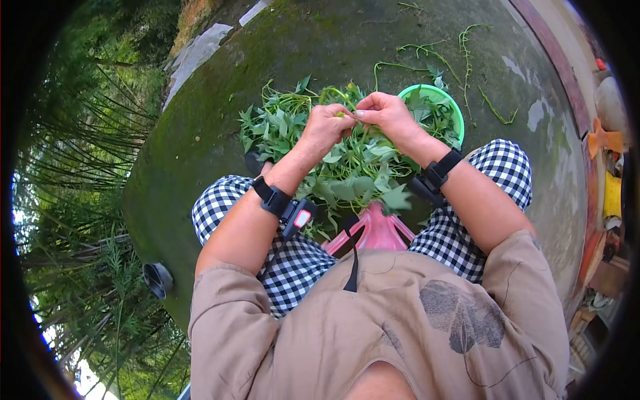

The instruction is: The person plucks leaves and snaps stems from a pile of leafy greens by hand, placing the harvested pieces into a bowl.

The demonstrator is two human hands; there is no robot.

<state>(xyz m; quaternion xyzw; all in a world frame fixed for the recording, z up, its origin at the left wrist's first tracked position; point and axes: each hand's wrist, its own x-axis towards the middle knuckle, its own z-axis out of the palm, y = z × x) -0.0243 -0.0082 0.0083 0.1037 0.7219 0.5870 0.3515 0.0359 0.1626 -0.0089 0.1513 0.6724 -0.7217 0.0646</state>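
Note:
Before me lies a heap of leafy green vines (pixel 360 183), its stems tangled among broad pointed leaves. Above the heap, my left hand (pixel 327 127) and my right hand (pixel 388 119) meet fingertip to fingertip. Both are closed in a pinch on a thin green leafy stem (pixel 339 93), part of which loops up beyond my fingers. Exactly where each fingertip grips is partly hidden. A bright green basin (pixel 459 119) holding more leaves stands just past my right hand, touching the heap's edge.
Between my knees is a pink plastic seat piece (pixel 377 230). Stripped vine stems (pixel 467 67) lie scattered on the mossy concrete floor (pixel 320 40). A dark pot (pixel 158 280) stands at the left by dense plants. Assorted items, including an orange stool (pixel 603 139), line the right side.

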